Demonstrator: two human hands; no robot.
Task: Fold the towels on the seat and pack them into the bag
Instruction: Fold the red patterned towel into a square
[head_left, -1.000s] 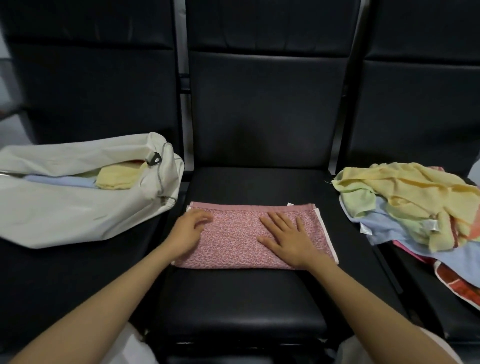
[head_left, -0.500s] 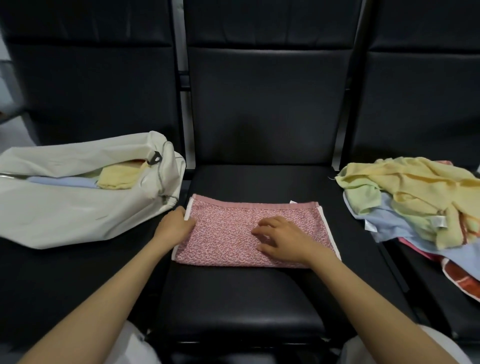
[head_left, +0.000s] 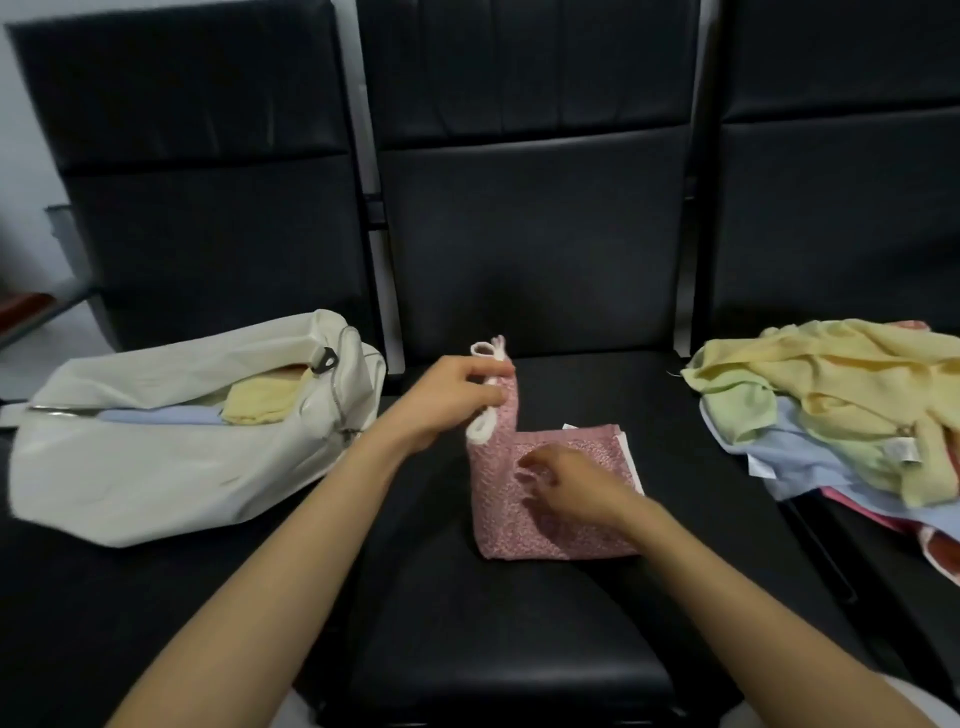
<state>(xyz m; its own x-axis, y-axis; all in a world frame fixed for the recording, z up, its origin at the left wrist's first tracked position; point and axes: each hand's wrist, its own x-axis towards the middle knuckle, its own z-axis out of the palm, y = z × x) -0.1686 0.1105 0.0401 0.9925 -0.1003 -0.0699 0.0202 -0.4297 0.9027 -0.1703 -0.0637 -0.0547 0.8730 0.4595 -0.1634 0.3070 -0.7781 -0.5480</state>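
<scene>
Right-hand pile of unfolded towels is cut off by the frame edge; how far it extends cannot be told. Bag interior is mostly hidden: only a yellow folded towel and a strip of pale blue cloth are seen through the opening. Motion blur is noted on the right hand; whether it presses or only hovers over the cloth cannot be told, the fingers being loosely spread, nothing grasped.

Pink towel lies on the middle seat, nearer the backrest than the front edge. Bare black cushion is left in front of it and on both sides. Its left end is pinched by the left hand and lifted upright, white hem uppermost. The flat part's long axis runs left to right.
</scene>
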